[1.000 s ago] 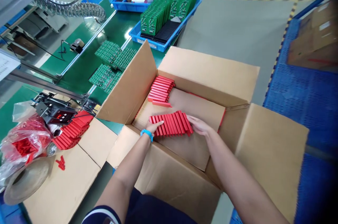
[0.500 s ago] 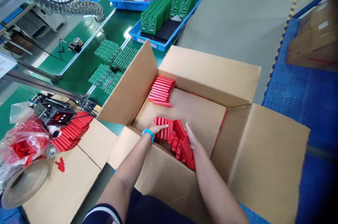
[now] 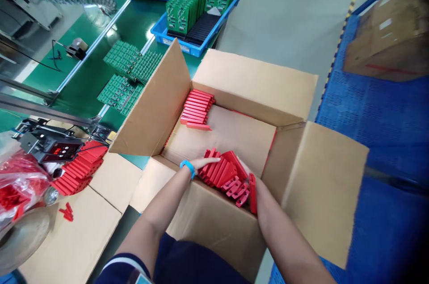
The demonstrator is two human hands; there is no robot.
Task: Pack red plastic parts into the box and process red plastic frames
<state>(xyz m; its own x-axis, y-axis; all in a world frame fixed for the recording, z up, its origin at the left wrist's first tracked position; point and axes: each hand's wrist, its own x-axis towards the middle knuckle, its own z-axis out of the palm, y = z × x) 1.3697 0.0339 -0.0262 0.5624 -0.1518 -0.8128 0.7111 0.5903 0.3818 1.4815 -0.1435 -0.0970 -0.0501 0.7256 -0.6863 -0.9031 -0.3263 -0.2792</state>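
Observation:
Inside an open cardboard box point(image 3: 234, 125), I have a loose row of red plastic pieces point(image 3: 219, 172) between my two hands. My left hand point(image 3: 202, 163), with a blue band at the wrist, grips the left end, its thumb stretched over the top. My right hand point(image 3: 246, 169) is around the far right side of the row, its fingers mostly hidden by the pieces. Several pieces lean or have slid towards the near wall. One long red piece point(image 3: 252, 193) stands against my right wrist. A neat red row point(image 3: 197, 107) lies on the cardboard sheet in the box's far left corner.
Left of the box are a stack of red pieces point(image 3: 80, 168), a device with a red display point(image 3: 62, 150) and a plastic bag point(image 3: 25, 181). Green circuit boards point(image 3: 129, 63) lie on the bench; more stand in a blue tray point(image 3: 192, 49). The box's flaps spread outward.
The view has shifted, so the scene sits further left and up. The held pieces have tilted and fanned apart. One has come away against my right wrist, and my right hand is further behind the row.

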